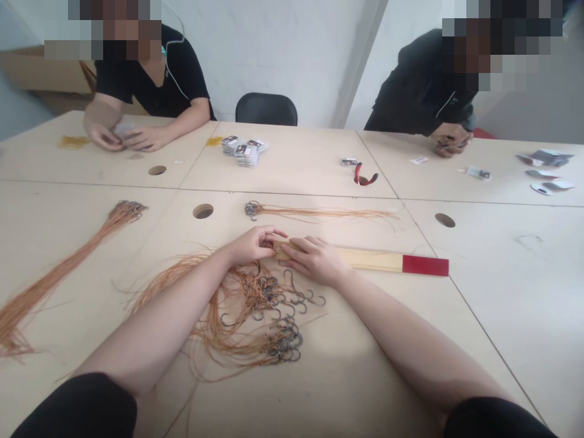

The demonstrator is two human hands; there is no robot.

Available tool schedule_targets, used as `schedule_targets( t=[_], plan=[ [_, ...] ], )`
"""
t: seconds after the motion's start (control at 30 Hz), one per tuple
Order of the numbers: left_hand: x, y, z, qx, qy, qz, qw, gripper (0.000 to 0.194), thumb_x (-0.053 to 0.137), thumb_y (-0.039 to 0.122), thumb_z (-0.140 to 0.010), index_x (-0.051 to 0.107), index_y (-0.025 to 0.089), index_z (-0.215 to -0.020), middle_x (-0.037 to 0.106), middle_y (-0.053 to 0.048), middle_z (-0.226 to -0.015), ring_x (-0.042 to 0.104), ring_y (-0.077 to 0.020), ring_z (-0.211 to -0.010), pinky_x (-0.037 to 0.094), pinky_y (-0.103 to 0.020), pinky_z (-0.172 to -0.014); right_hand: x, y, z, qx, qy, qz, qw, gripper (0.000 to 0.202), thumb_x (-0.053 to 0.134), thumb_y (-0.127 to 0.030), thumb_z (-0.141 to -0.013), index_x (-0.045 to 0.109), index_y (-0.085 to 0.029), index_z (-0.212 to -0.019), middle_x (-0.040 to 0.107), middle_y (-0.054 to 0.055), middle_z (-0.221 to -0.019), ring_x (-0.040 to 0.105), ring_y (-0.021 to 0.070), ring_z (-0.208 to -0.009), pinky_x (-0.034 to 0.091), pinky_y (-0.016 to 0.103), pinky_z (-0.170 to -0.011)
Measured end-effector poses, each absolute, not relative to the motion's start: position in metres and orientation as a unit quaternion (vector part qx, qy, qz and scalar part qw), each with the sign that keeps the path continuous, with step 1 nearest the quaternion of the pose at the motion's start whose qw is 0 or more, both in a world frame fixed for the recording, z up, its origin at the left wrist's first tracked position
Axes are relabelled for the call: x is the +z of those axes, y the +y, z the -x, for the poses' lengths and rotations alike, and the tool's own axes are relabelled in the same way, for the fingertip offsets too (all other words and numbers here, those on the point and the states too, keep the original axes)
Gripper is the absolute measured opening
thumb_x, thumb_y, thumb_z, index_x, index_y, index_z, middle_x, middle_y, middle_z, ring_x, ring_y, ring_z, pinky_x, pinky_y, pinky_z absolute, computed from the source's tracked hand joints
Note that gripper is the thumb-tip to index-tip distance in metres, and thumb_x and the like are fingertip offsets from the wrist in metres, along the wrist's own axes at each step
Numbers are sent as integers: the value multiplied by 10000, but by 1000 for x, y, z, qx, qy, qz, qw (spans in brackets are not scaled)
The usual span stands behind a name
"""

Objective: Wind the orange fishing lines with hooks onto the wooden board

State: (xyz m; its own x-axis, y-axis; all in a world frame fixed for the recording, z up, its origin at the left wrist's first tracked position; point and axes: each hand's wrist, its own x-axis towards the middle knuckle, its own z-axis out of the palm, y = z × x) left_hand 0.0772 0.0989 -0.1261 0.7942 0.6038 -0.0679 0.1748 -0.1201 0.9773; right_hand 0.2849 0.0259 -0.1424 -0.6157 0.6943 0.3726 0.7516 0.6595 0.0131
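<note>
A long, pale wooden strip (374, 260) with a red end piece (425, 266) lies on the table in front of me. My right hand (317, 260) is closed over its left part, fingers bent across the wood. At the strip's left tip, my left hand (250, 246) has thumb and fingers curled in a pinch; what sits between them is too small to tell. Just below both hands is a loose heap of metal fish hooks (285, 344) tied to orange lines (212, 319). Part of this heap is hidden under my left forearm.
A bundle of hooked orange lines (68, 277) lies left; a smaller bundle (310, 212) lies beyond my hands. Farther back are small boxes (247, 155), red-handled pliers (359, 174) in a table hole, and a black chair (266, 109). Two people sit opposite, hands on the table.
</note>
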Motion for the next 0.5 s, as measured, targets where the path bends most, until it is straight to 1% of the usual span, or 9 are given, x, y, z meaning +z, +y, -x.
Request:
schedule_targets(
  t=[0.13,0.27,0.4,0.5],
  plan=[
    [-125,99,-76,164,269,-734,602,450,578,94,-688,509,106,-1132,645,-87,-930,605,-122,-761,457,-210,-660,-145,30,-290,-89,-902,381,183,382,384,-404,-924,510,-212,-1229,564,84,-1042,499,174,-863,420,291,-764],
    [-124,100,-76,148,267,-744,594,451,573,88,-677,523,99,-1124,655,-85,-920,606,-127,-767,455,-209,-661,-145,31,-291,-88,-908,367,181,401,398,-400,-920,485,-199,-1255,557,96,-1039,501,174,-890,433,286,-769],
    [-124,99,-76,144,266,-748,591,445,569,98,-690,525,99,-1133,664,-67,-865,600,-114,-715,445,-197,-626,-143,30,-292,-96,-907,366,185,392,400,-393,-920,489,-206,-1253,564,89,-1036,508,170,-871,442,286,-755],
    [-124,98,-75,134,253,-760,583,447,578,116,-705,527,102,-1149,664,-66,-863,609,-128,-748,455,-208,-645,-143,30,-295,-103,-908,358,192,392,416,-390,-914,493,-206,-1252,568,92,-1048,510,174,-874,446,294,-751]
  ],
)
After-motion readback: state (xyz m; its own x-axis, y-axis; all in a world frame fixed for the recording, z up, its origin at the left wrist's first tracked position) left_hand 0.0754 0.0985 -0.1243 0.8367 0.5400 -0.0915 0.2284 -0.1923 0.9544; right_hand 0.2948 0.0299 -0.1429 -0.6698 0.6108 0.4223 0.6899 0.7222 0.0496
